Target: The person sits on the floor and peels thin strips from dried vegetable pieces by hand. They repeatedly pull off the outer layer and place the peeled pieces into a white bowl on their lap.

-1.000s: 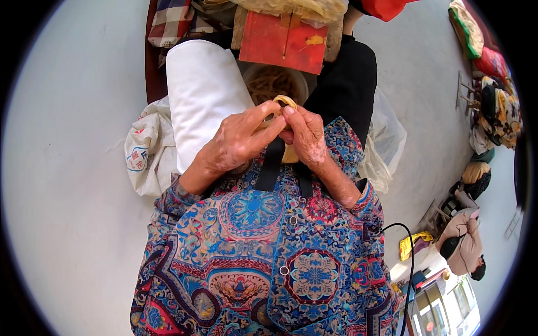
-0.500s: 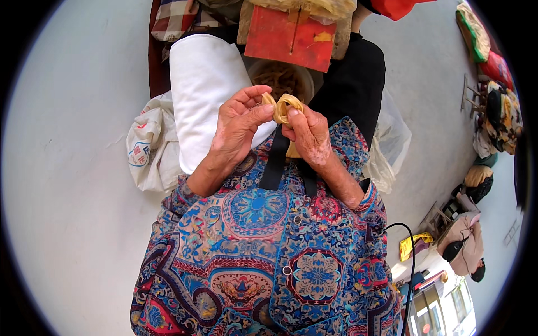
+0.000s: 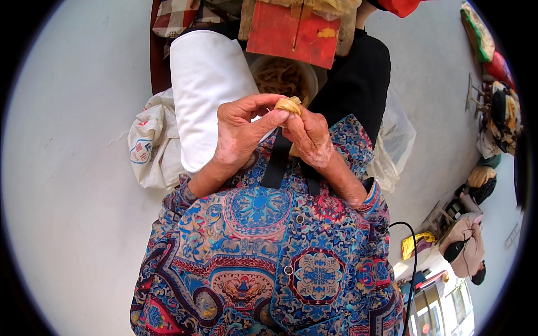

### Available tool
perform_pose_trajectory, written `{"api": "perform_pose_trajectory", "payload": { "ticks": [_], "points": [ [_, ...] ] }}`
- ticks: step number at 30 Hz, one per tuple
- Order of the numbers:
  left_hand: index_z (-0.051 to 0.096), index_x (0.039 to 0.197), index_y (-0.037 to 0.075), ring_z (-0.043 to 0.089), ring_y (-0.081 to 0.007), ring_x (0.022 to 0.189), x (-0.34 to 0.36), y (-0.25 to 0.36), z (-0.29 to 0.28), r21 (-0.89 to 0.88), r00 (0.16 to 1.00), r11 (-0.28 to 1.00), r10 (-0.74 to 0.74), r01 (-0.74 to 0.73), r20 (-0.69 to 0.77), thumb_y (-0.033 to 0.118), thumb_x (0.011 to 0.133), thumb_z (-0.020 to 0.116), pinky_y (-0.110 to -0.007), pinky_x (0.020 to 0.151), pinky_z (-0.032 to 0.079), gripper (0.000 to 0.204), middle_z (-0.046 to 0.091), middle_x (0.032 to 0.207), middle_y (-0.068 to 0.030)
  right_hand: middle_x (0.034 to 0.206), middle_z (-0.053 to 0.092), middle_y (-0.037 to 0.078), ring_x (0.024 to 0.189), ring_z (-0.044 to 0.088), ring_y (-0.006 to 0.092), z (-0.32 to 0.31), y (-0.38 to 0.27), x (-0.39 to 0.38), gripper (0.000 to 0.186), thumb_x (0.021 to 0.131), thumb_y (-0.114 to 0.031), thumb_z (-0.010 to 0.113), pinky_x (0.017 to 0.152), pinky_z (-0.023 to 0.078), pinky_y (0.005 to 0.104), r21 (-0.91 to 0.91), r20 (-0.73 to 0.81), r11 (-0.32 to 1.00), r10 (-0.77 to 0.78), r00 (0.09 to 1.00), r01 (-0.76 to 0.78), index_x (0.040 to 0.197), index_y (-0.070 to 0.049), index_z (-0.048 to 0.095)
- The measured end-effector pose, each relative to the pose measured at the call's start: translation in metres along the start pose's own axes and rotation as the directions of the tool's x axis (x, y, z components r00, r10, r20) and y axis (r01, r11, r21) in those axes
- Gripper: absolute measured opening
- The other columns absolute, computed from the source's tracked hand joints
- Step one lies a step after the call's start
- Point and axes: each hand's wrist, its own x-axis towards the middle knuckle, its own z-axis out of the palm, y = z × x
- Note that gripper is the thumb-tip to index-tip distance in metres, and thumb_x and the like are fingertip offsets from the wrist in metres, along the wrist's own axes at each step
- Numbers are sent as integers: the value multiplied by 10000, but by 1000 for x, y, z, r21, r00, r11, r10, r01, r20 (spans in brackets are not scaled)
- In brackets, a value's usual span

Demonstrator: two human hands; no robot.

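Observation:
Both hands meet above my lap, pinching one small tan folded piece [image 3: 288, 105], like a strip of dried leaf or dough. My left hand [image 3: 241, 134] grips it with thumb and fingertips from the left. My right hand [image 3: 307, 137] holds it from the right and below, fingers curled. Just beyond the hands stands a round bowl [image 3: 307, 71] filled with several similar tan pieces. A white cloth [image 3: 204, 89] covers my left thigh; my right leg is in black [image 3: 358, 84].
A red wooden box [image 3: 291, 33] sits beyond the bowl. A white printed bag [image 3: 148, 148] lies at my left and a clear plastic bag [image 3: 395, 143] at my right on the pale concrete floor. Bundles and footwear lie far right.
Both hands stay together on the tan piece; the fingers have worked it from an open ring shape into a tighter folded lump, held slightly higher toward the bowl.

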Motion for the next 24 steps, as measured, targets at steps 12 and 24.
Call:
{"api": "perform_pose_trajectory", "payload": {
  "ticks": [12,24],
  "points": [
    [566,1009,-36,628,-136,805,3,10,1,-278,998,959,-60,48,-34,-52,785,639,-245,746,496,236,649,885,-101,781,506,138,523,504,252,-3,-6,-2,330,752,59,606,419,386,328,-126,0,986,-114,993,114,1069,65,514],
    [537,989,6,600,-124,817,0,17,-5,-585,949,751,-196,307,247,17,763,629,-232,733,468,244,615,895,-65,740,487,123,501,462,217,-7,-17,5,285,757,46,619,394,323,327,10,-15,989,-146,989,146,1027,84,536]
  ]
}}
